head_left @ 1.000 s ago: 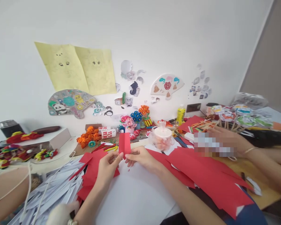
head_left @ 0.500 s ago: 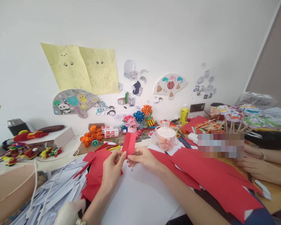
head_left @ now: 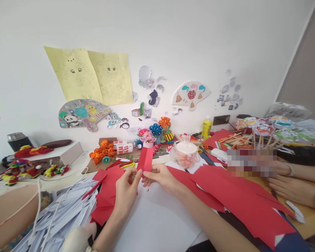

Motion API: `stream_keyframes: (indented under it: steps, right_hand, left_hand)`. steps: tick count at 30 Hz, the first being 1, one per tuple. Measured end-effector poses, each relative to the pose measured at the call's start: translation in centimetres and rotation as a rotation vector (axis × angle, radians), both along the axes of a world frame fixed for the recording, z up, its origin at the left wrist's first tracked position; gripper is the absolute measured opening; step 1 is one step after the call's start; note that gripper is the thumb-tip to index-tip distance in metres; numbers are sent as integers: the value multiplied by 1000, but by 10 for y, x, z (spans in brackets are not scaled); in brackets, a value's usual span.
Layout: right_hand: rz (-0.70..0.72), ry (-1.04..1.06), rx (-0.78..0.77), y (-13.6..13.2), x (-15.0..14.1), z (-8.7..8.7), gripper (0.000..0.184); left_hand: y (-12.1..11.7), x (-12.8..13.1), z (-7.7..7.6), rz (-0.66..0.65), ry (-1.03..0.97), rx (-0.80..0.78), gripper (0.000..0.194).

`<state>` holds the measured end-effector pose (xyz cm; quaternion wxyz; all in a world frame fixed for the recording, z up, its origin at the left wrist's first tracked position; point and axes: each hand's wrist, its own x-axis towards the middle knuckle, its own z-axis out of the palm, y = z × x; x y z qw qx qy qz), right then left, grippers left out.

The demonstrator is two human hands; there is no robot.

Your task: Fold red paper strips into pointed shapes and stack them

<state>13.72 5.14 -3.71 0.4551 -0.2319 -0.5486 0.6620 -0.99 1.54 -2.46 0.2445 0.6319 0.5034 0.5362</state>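
A folded strip of red paper (head_left: pixel 145 159) stands upright between my two hands, with a crease running lengthwise down its middle. My left hand (head_left: pixel 128 183) pinches its lower left edge between thumb and fingers. On the other side, my right hand (head_left: pixel 160 177) grips the lower right edge, thumb in front and fingers behind. Beneath them lies a large white sheet (head_left: pixel 157 220), with a tiny red scrap on it. A pile of red paper pieces (head_left: pixel 107 192) sits left of my left hand.
Many white paper strips (head_left: pixel 65 210) heap up at the left. Larger red sheets (head_left: pixel 236 196) spread to the right. A bagged white tub (head_left: pixel 186 154), yellow-handled scissors (head_left: pixel 128 165) and pipe-cleaner flowers (head_left: pixel 103 152) stand behind. Another person's hands (head_left: pixel 291 187) rest at the far right.
My hands and the red paper stay almost in place. At the far right, the other person's hands have shifted slightly to the right.
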Motion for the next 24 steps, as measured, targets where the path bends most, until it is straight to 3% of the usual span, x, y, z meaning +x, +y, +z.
stream_keyframes:
  steps: [14, 24]
  right_hand:
    - [-56, 1, 3, -1, 0, 1, 46]
    - [-62, 24, -13, -4, -2, 4, 45]
  left_hand:
    - [-4, 3, 4, -11, -18, 10, 32]
    - [-4, 5, 0, 58, -4, 33, 31]
